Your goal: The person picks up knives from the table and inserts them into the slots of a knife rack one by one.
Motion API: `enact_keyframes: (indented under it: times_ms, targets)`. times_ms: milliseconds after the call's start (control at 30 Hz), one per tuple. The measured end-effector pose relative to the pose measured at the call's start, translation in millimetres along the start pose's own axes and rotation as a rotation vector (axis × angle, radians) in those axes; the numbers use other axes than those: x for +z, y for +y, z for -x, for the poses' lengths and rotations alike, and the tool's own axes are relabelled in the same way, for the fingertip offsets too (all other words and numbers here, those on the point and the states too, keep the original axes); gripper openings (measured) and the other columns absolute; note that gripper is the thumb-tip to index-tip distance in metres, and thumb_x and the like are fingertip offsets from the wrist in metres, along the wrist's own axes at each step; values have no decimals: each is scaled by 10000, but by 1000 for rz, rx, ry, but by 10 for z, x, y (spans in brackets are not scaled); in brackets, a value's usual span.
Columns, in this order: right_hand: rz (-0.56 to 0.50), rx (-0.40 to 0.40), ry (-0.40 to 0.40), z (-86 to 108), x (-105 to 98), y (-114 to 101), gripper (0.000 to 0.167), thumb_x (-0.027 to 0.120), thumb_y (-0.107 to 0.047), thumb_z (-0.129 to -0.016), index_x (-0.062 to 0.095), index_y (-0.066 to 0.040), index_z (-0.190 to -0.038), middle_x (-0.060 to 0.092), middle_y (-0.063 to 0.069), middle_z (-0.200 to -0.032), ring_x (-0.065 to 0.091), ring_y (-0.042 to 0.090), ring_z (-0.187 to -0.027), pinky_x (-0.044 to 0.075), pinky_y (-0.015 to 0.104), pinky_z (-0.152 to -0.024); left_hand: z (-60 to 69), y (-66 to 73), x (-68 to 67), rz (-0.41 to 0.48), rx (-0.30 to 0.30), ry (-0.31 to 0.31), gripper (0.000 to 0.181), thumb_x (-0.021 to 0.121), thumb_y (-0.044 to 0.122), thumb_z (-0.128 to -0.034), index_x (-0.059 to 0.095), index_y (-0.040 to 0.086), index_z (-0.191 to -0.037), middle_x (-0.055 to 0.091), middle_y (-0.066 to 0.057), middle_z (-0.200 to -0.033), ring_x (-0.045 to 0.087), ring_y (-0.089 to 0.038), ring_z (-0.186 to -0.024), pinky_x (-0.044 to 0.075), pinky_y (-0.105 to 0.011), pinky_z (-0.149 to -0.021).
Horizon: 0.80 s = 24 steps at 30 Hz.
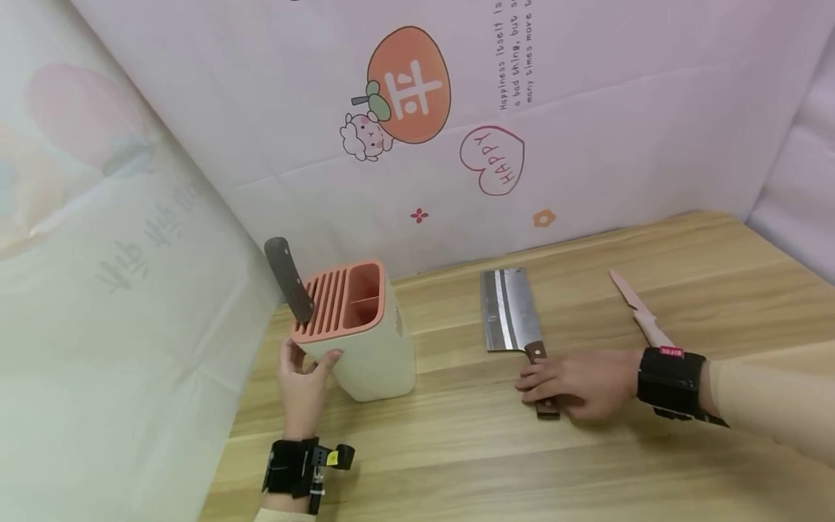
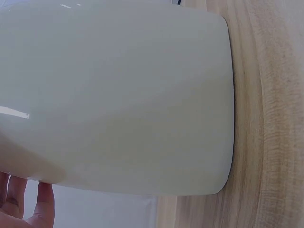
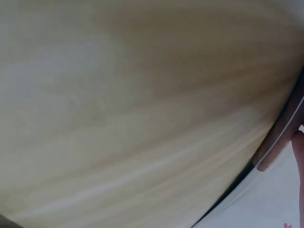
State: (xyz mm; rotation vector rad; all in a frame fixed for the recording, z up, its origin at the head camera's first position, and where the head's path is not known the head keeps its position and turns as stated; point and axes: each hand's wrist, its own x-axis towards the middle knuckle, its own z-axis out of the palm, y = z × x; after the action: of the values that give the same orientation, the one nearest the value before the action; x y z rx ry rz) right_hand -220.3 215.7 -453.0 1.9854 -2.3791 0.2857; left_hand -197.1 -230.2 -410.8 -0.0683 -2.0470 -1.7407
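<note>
Pink knife shows in head view only; right hand grips silver-bladed, brown-handled cleaver, left hand holds cream, coral-topped knife block.

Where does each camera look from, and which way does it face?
Head: on the head, facing forward-down at the knife block and cleaver; both arms, left fingers and right fingers show.
Left wrist: on that wrist, facing the knife block's side; left fingers show.
Right wrist: on that wrist, facing the wooden table; right fingers barely show.
Shared: head and left wrist both show the knife block.
</note>
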Motion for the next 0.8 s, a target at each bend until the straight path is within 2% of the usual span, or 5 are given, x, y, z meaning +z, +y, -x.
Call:
enact_keyframes:
  times_ms: [133, 367, 667, 800]
  targets:
    - [77, -73, 32, -77, 2, 89, 455, 778, 1, -840, 715, -97, -1280, 664, 70, -1341, 641, 264, -1211, 564, 410, -950, 7, 2, -20, -1, -2, 9, 650, 749, -30, -917, 432, 28, -1482, 527, -45, -1408, 493, -177, -1289, 500, -193, -954]
    - [182, -129, 75, -175, -8, 111, 410, 862, 13, -753, 750, -95, -1132, 720, 37, -1199, 680, 194, -1119, 575, 311, -901, -17, 30, -35, -1, 9, 10, 678, 747, -51, -910, 425, 38, -1500, 532, -47, -1405, 500, -177, -1282, 503, -197, -952]
    - [320, -214, 98, -104, -119, 132, 425, 833, -9, -740, 752, -122, -1141, 729, 17, -1150, 694, 163, -1075, 581, 253, -844, 8, 22, 15, 3, -4, -6, 700, 744, -54, -910, 406, 35, -1516, 511, -63, -1435, 481, -176, -1306, 505, -244, -989]
    - [331, -202, 84, -93, -240, 113, 490, 828, 9, -723, 733, -102, -1190, 721, 28, -1190, 683, 165, -1108, 573, 236, -853, 26, 18, 16, -5, -15, -3, 692, 738, -31, -926, 399, 47, -1524, 494, -58, -1445, 463, -170, -1312, 487, -206, -983]
